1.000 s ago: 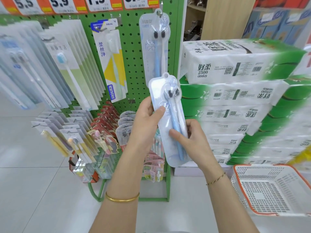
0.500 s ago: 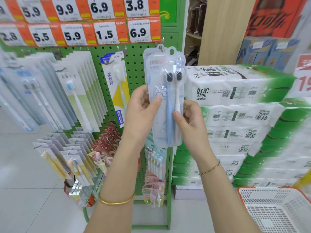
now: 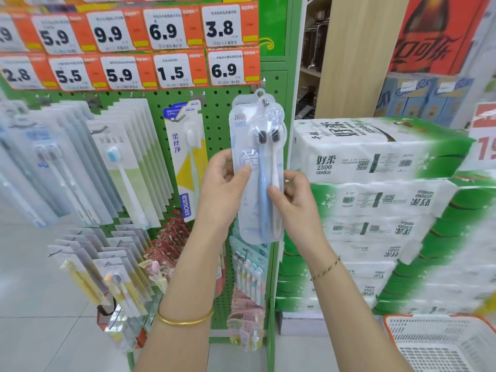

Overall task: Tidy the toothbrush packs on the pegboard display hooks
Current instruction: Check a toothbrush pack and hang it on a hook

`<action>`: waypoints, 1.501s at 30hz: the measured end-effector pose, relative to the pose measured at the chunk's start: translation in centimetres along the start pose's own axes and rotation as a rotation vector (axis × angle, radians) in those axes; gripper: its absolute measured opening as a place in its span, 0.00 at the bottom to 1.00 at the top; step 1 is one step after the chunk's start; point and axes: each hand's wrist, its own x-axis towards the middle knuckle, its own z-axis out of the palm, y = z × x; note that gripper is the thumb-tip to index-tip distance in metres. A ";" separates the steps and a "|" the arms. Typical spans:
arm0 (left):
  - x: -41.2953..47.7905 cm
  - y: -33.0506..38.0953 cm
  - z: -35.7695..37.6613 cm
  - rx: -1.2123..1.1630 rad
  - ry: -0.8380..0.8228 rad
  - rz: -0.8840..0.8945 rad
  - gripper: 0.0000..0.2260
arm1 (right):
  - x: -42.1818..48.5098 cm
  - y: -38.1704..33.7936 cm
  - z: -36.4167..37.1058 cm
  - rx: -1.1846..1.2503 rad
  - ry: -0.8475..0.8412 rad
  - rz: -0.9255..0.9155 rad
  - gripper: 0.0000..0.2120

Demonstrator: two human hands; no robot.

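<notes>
a: pack?
b: toothbrush pack point(image 3: 259, 183) upright, top hole at the hook point(image 3: 265, 102), straight above both hands.
a: grip?
b: left hand point(image 3: 222, 189) pinches its left edge, right hand point(image 3: 292, 200) its right.

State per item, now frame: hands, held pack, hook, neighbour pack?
left hand: pinches the twin toothbrush pack's left edge.
right hand: pinches its right edge.
twin toothbrush pack: upright, hang hole at the hook; threaded or not, cannot tell.
FROG pack: hangs on the pegboard, untouched.
</notes>
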 end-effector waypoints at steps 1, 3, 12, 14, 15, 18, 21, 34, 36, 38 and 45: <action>0.2 -0.1 0.1 0.020 -0.001 -0.013 0.13 | 0.4 0.3 0.1 -0.012 0.002 0.011 0.10; 0.6 -0.5 0.2 0.072 0.014 -0.041 0.16 | 1.3 1.0 0.4 -0.047 0.014 0.028 0.09; 1.2 -2.0 -0.3 0.296 0.037 -0.094 0.20 | 5.6 2.7 1.7 -0.131 0.060 0.115 0.15; 1.3 -1.8 -0.4 0.298 0.030 -0.095 0.20 | 6.0 3.2 1.7 -0.145 0.092 0.138 0.18; 1.3 -1.8 -0.4 0.299 0.026 -0.095 0.19 | 6.1 3.5 1.7 -0.166 0.110 0.139 0.21; 1.4 -1.7 -0.6 0.309 0.019 -0.094 0.19 | 6.6 3.9 1.3 -0.211 0.126 0.135 0.30; 1.5 -1.7 -0.8 0.311 0.017 -0.096 0.18 | 7.3 3.3 0.8 -0.175 0.053 0.150 0.39; 1.4 -1.5 -1.6 0.253 0.043 -0.117 0.16 | 8.7 2.9 0.2 0.024 -0.170 0.238 0.26; 1.4 -1.4 -1.6 0.243 0.045 -0.113 0.16 | 8.5 2.9 0.2 0.054 -0.166 0.220 0.19; 1.3 -1.3 -1.7 0.235 0.049 -0.105 0.16 | 8.2 3.0 0.2 0.072 -0.173 0.198 0.21; 0.8 -0.7 -1.9 0.229 0.063 -0.072 0.16 | 6.0 2.5 0.4 0.149 -0.198 0.154 0.27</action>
